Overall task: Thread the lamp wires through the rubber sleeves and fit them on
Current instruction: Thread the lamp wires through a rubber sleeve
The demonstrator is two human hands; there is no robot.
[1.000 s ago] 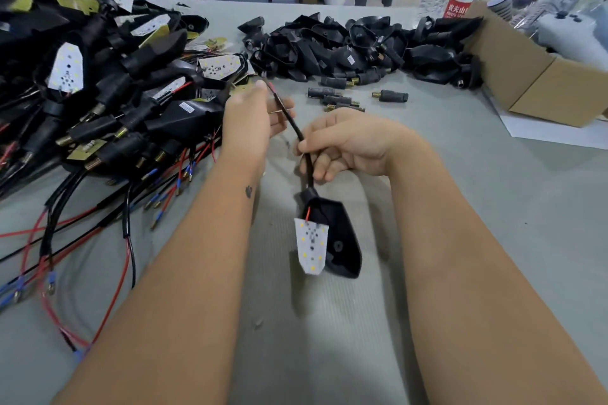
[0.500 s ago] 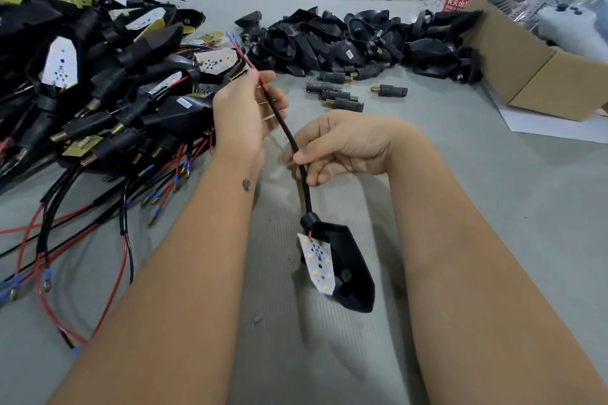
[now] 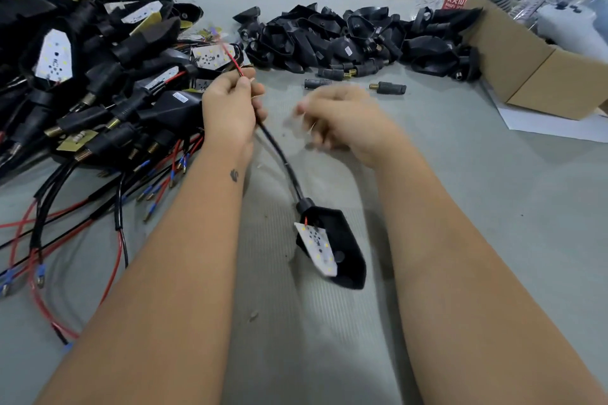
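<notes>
Two hands above the grey table (image 3: 493,207): left hand (image 3: 230,112) pinches the sleeved lamp wire (image 3: 279,158) near its red end; right hand (image 3: 342,122), blurred, grasp indeterminate. Lamp housing (image 3: 342,250) lies near, centre.

An assembly workshop: heaps of wired lamps (image 3: 98,82) and black housings (image 3: 345,36) cover a grey worktable (image 3: 493,207).

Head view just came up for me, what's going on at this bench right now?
A person is threading lamp wires. The left hand grips the thin red and black wire pair where it leaves the black rubber sleeve, which runs down to a black lamp housing with a white LED board, lying on the grey table. The right hand is blurred, apart from the sleeve; whether it holds anything is unclear.
</notes>
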